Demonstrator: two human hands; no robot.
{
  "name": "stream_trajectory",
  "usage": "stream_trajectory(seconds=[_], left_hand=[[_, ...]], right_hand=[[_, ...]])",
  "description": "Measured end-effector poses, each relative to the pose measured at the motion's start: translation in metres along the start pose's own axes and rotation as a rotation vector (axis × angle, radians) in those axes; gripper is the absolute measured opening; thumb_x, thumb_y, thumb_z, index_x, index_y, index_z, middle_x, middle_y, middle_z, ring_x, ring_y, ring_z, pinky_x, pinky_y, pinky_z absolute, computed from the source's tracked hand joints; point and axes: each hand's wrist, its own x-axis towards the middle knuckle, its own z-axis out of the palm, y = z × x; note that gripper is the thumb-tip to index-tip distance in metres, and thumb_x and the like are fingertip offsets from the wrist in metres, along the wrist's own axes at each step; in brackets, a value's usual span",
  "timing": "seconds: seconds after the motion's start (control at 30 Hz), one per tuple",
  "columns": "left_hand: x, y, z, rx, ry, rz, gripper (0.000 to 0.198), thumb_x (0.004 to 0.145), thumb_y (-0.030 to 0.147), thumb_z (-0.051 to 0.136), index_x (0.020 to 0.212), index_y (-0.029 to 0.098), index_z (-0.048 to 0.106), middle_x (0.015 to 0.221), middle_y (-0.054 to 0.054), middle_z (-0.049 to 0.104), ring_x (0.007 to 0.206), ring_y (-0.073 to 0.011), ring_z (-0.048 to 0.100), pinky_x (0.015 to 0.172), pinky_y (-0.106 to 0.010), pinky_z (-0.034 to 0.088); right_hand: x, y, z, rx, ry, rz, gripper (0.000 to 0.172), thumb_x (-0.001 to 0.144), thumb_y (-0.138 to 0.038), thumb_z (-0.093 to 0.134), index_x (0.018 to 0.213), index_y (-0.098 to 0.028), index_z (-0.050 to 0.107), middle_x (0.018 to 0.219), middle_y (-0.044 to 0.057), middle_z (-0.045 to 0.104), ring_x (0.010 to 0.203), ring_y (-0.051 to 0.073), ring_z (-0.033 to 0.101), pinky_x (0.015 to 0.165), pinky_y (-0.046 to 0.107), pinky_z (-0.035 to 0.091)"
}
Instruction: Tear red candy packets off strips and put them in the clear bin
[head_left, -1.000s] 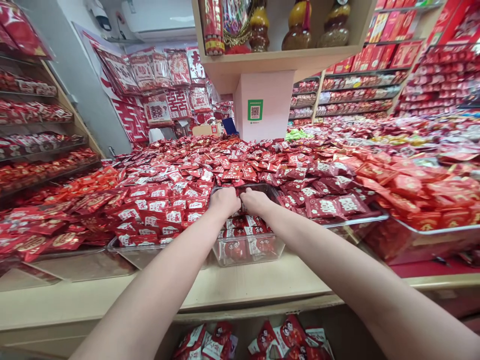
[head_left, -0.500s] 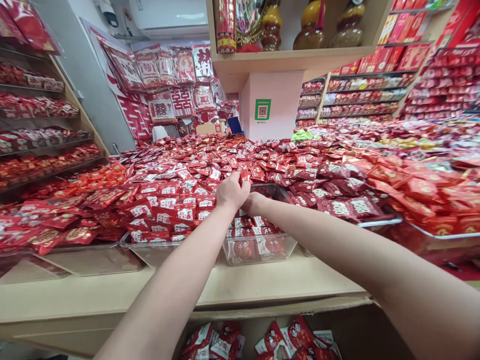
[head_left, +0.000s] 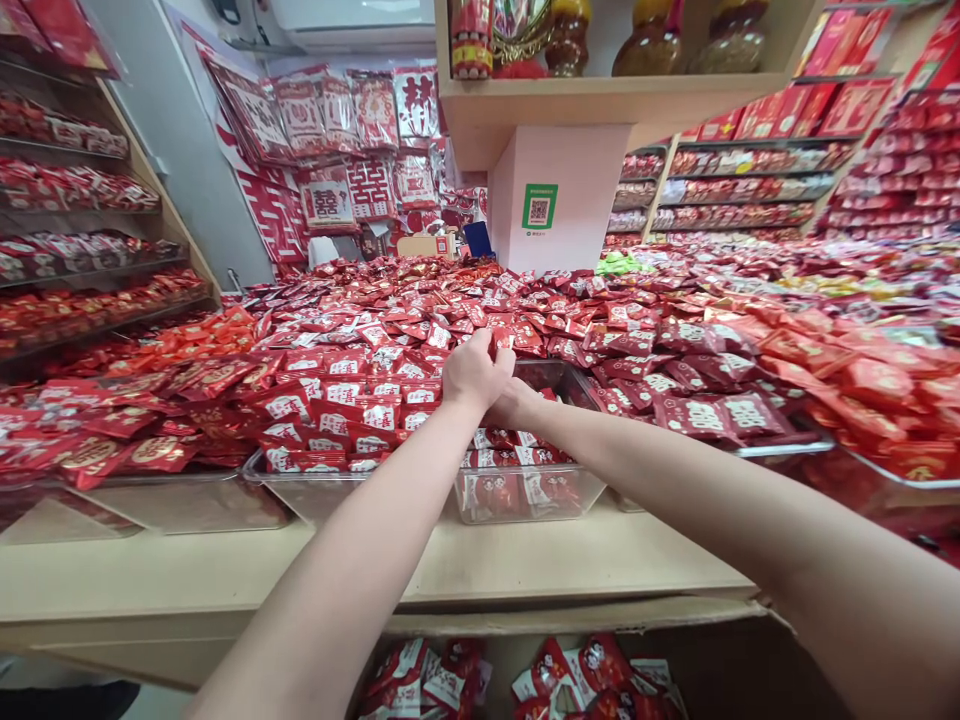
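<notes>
Above the clear plastic bin point(head_left: 525, 510), my left hand point(head_left: 474, 370) is closed with thumb and finger pinched around a small red candy packet point(head_left: 501, 342), which shows only in part. My right hand point(head_left: 516, 402) is just below and right of it, partly behind the left; its fingers are hidden, so its grip cannot be made out. Red and white packets point(head_left: 495, 458) stand in rows at the front of the bin, and the dark back part shows behind my right wrist. To the left lie red packets with white labels point(head_left: 343, 415); to the right, maroon packets point(head_left: 690, 415).
Orange-red packets point(head_left: 847, 385) fill a tray at the right. The wooden counter edge point(head_left: 300, 575) runs in front of the bins. Below it, an open cardboard box point(head_left: 570, 618) holds more packets. A pillar point(head_left: 570, 190) under an overhead shelf point(head_left: 600, 95) rises behind the heap.
The view has shifted slightly, so bins and pillar sit a little further right and higher. Both hands stay together over the same bin, with the left still pinching.
</notes>
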Motion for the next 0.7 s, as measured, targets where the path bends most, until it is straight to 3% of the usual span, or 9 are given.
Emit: stream_trajectory(seconds=[0.17, 0.27, 0.37, 0.43, 0.53, 0.6, 0.7], left_hand=[[0.002, -0.002, 0.002, -0.065, 0.048, 0.004, 0.018, 0.077, 0.026, 0.042, 0.083, 0.017, 0.056, 0.071, -0.007, 0.064, 0.07, -0.0232, 0.06, 0.061, -0.03, 0.042], [0.005, -0.003, 0.004, -0.11, 0.08, 0.024, 0.019, 0.078, 0.021, 0.04, 0.091, 0.015, 0.054, 0.082, -0.009, 0.064, 0.078, -0.0221, 0.059, 0.068, -0.031, 0.044], [0.007, -0.006, 0.006, -0.157, 0.108, 0.067, 0.023, 0.078, 0.016, 0.04, 0.099, 0.014, 0.05, 0.097, -0.01, 0.062, 0.091, -0.0201, 0.056, 0.079, -0.03, 0.043], [0.008, -0.007, 0.006, -0.189, 0.117, 0.097, 0.026, 0.078, 0.015, 0.041, 0.103, 0.014, 0.047, 0.101, -0.01, 0.06, 0.093, -0.0183, 0.056, 0.081, -0.028, 0.042], [0.007, -0.009, 0.007, -0.229, 0.121, 0.121, 0.027, 0.079, 0.016, 0.041, 0.106, 0.015, 0.042, 0.098, -0.009, 0.06, 0.085, -0.017, 0.058, 0.075, -0.028, 0.045], [0.007, -0.01, 0.007, -0.24, 0.107, 0.142, 0.023, 0.077, 0.016, 0.043, 0.101, 0.016, 0.044, 0.09, -0.007, 0.06, 0.08, -0.0175, 0.058, 0.072, -0.029, 0.046], [0.005, -0.008, 0.008, -0.243, 0.034, 0.23, 0.018, 0.071, 0.011, 0.047, 0.087, 0.018, 0.05, 0.082, -0.005, 0.06, 0.078, -0.0184, 0.057, 0.072, -0.031, 0.046]], right_hand=[[0.003, 0.001, 0.006, 0.063, 0.123, -0.081, 0.033, 0.075, -0.018, 0.05, 0.107, -0.009, 0.053, 0.11, 0.014, 0.056, 0.1, 0.021, 0.051, 0.084, 0.028, 0.04], [-0.005, 0.001, -0.004, 0.065, 0.149, -0.081, 0.037, 0.074, -0.021, 0.05, 0.108, -0.008, 0.051, 0.109, 0.016, 0.056, 0.1, 0.023, 0.051, 0.083, 0.031, 0.041], [-0.017, 0.0, -0.019, 0.14, 0.15, -0.05, 0.029, 0.071, -0.018, 0.051, 0.098, -0.009, 0.057, 0.104, 0.017, 0.057, 0.099, 0.026, 0.051, 0.084, 0.035, 0.04], [-0.023, 0.001, -0.029, 0.351, 0.154, 0.081, 0.02, 0.065, -0.013, 0.055, 0.085, -0.01, 0.06, 0.1, 0.016, 0.059, 0.097, 0.026, 0.052, 0.085, 0.034, 0.039], [-0.032, 0.006, -0.043, 0.811, 0.23, 0.455, 0.006, 0.062, -0.007, 0.058, 0.064, -0.013, 0.058, 0.077, 0.013, 0.064, 0.086, 0.024, 0.057, 0.079, 0.033, 0.042], [-0.039, 0.009, -0.052, 0.971, 0.296, 0.603, 0.007, 0.07, -0.013, 0.052, 0.064, -0.014, 0.054, 0.065, 0.009, 0.062, 0.074, 0.02, 0.06, 0.069, 0.031, 0.046], [-0.049, 0.01, -0.059, 1.368, 0.43, 0.652, 0.016, 0.082, -0.027, 0.04, 0.076, -0.016, 0.049, 0.061, 0.004, 0.06, 0.058, 0.013, 0.059, 0.056, 0.027, 0.049]])
